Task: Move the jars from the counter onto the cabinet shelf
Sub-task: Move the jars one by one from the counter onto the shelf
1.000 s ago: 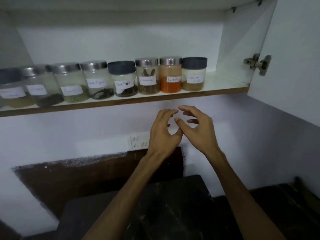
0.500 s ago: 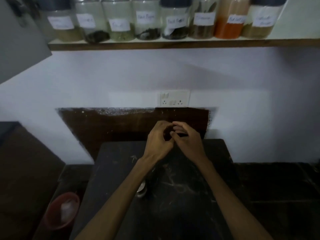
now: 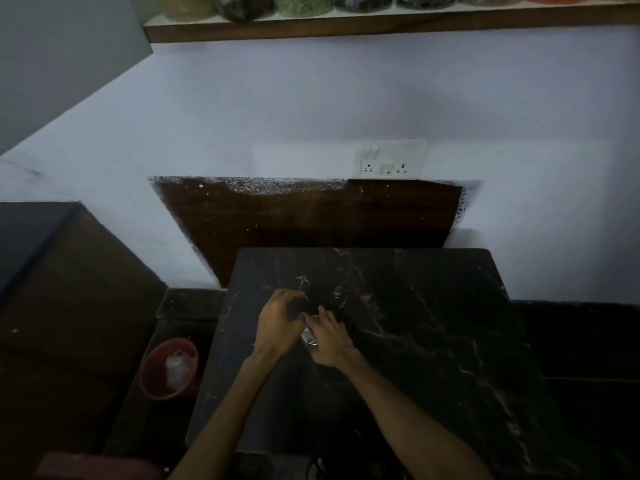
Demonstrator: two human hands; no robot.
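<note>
I see my left hand (image 3: 280, 327) and right hand (image 3: 330, 342) together over the dark marble counter (image 3: 433, 341), fingers curled around a metal-lidded jar (image 3: 309, 336) between them. Other jars (image 3: 299, 3) line the far cabinet shelf (image 3: 381, 22).

A dark veined stone bench (image 3: 433, 341) is seen carrying one metal-lidded jar (image 3: 309, 336) near its left side, while a row of jars (image 3: 301, 3) is borne on the wood-edged cabinet shelf (image 3: 381, 24) above.
</note>
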